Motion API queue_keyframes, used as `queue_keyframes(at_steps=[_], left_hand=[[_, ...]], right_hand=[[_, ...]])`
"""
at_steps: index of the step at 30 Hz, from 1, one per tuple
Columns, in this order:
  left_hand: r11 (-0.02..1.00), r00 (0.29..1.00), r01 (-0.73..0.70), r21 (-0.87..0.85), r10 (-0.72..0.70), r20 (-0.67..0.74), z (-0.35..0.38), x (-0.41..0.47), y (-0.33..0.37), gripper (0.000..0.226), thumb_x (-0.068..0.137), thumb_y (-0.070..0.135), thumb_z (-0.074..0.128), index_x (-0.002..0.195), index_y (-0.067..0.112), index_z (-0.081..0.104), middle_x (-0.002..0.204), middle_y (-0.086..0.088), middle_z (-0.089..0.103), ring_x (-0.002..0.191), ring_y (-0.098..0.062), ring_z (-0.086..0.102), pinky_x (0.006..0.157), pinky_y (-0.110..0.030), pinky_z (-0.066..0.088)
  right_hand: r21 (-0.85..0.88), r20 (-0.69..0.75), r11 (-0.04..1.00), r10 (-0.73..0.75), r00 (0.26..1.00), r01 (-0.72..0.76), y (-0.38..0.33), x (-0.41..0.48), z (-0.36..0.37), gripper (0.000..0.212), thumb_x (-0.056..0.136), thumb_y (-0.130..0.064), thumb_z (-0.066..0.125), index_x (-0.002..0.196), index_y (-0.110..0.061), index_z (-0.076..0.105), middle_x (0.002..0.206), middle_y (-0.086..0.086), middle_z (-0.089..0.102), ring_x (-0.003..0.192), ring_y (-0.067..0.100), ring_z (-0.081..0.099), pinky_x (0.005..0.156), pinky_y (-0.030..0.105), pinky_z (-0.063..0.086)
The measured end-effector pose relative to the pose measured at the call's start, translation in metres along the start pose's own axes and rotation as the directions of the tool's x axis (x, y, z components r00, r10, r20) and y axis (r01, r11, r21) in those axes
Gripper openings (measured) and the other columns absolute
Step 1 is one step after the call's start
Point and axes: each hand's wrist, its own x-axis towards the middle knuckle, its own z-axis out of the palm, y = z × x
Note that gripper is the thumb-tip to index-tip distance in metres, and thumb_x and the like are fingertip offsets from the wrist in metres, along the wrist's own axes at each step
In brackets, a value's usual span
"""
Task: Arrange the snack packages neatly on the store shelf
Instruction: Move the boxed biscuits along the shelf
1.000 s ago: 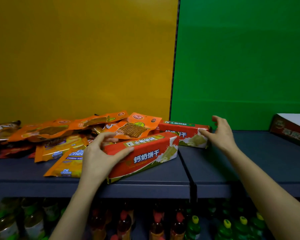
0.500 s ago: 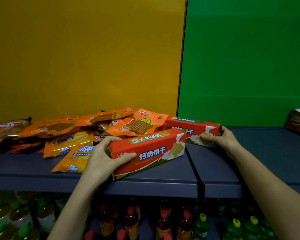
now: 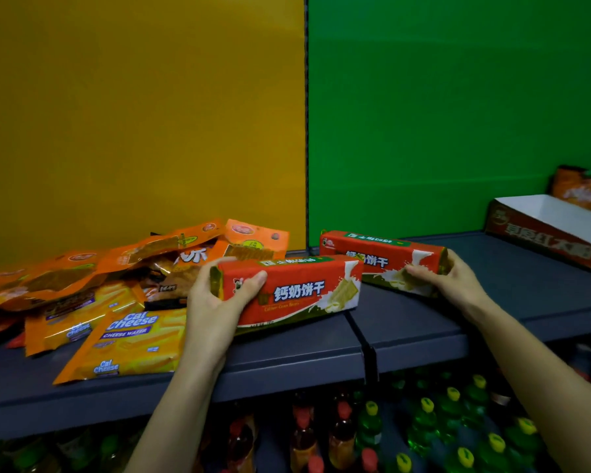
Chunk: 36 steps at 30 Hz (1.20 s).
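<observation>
Head view: the left hand point(image 3: 215, 302) has its grip clamped on the near biscuit box point(image 3: 287, 290), at the shelf point(image 3: 321, 349) front. The right hand point(image 3: 451, 281) is clamped on the far biscuit box point(image 3: 372, 257), lying just right of the seam.

yellow wall point(image 3: 133, 114), green wall point(image 3: 458, 114)

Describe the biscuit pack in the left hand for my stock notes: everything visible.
The biscuit pack is a long, box-shaped pack in glossy red wrap with a green strip on top, white Chinese lettering and a cracker-and-milk picture at its right end. The left hand grips its left end, thumb on the front. It lies lengthwise near the front of the shelf, its right end reaching the shelf joint, in front of a second, matching pack.
</observation>
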Motion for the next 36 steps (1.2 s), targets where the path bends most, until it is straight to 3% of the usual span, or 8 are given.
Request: queue_keyframes(at_steps=[6, 13, 20, 23, 29, 36], left_hand=[[0.995, 0.998, 0.047, -0.084, -0.043, 0.04, 0.026, 0.0, -0.011, 0.041, 0.077, 0.021, 0.073, 0.114, 0.018, 0.056, 0.105, -0.002, 0.067, 0.091, -0.014, 0.068, 0.058, -0.014, 0.055], [0.973, 0.984, 0.143, -0.181, -0.121, 0.128, 0.052, 0.0, -0.02, 0.032, 0.078, 0.021, 0.072, 0.107, 0.018, 0.057, 0.091, -0.002, 0.07, 0.065, -0.005, 0.071, 0.051, -0.017, 0.054], [0.947, 0.961, 0.254, -0.197, -0.224, 0.163, 0.089, -0.01, -0.028, 0.034, 0.077, 0.028, 0.073, 0.106, 0.026, 0.055, 0.089, -0.001, 0.07, 0.065, -0.01, 0.071, 0.052, -0.024, 0.057], [0.954, 0.966, 0.238, -0.184, -0.213, 0.145, 0.107, -0.013, -0.027, 0.037, 0.078, 0.028, 0.072, 0.109, 0.024, 0.054, 0.091, -0.002, 0.07, 0.073, -0.015, 0.07, 0.059, -0.03, 0.058], [0.974, 0.994, 0.108, -0.198, -0.103, 0.031, 0.157, -0.02, -0.013, 0.038, 0.079, 0.026, 0.072, 0.111, 0.024, 0.051, 0.09, 0.005, 0.064, 0.075, -0.008, 0.064, 0.049, -0.011, 0.051], [0.968, 0.999, 0.047, -0.246, -0.045, 0.013, 0.246, -0.056, -0.003, 0.035, 0.081, 0.024, 0.07, 0.11, 0.022, 0.051, 0.089, 0.008, 0.061, 0.076, -0.004, 0.061, 0.051, -0.008, 0.052]], right_hand=[[0.017, -0.097, 0.998, -0.058, 0.994, 0.06, -0.005, -0.026, -0.026, 0.045, 0.08, -0.023, 0.071, 0.118, -0.015, 0.049, 0.109, 0.005, 0.062, 0.095, 0.02, 0.061, 0.083, 0.031, 0.048], [0.05, -0.284, 0.995, -0.071, 0.956, 0.089, -0.005, -0.057, -0.067, 0.041, 0.083, -0.024, 0.067, 0.117, -0.018, 0.045, 0.112, 0.004, 0.059, 0.101, 0.021, 0.06, 0.09, 0.037, 0.049], [0.025, -0.365, 0.994, -0.088, 0.927, 0.104, 0.006, -0.078, -0.117, 0.053, 0.08, -0.038, 0.067, 0.123, -0.02, 0.042, 0.124, 0.003, 0.057, 0.11, 0.021, 0.059, 0.097, 0.043, 0.048], [0.034, -0.363, 0.992, -0.098, 0.927, 0.118, 0.009, -0.079, -0.14, 0.063, 0.076, -0.044, 0.068, 0.127, -0.017, 0.043, 0.123, 0.001, 0.059, 0.109, 0.018, 0.061, 0.097, 0.042, 0.049], [0.073, -0.376, 0.98, -0.146, 0.915, 0.187, 0.007, -0.075, -0.201, 0.044, 0.086, -0.028, 0.063, 0.124, -0.019, 0.043, 0.108, -0.011, 0.061, 0.097, 0.003, 0.06, 0.085, 0.025, 0.049], [0.047, -0.408, 0.973, -0.189, 0.893, 0.227, 0.013, -0.076, -0.299, 0.043, 0.088, -0.026, 0.061, 0.126, -0.017, 0.044, 0.107, -0.011, 0.061, 0.094, 0.0, 0.061, 0.072, 0.015, 0.05]])
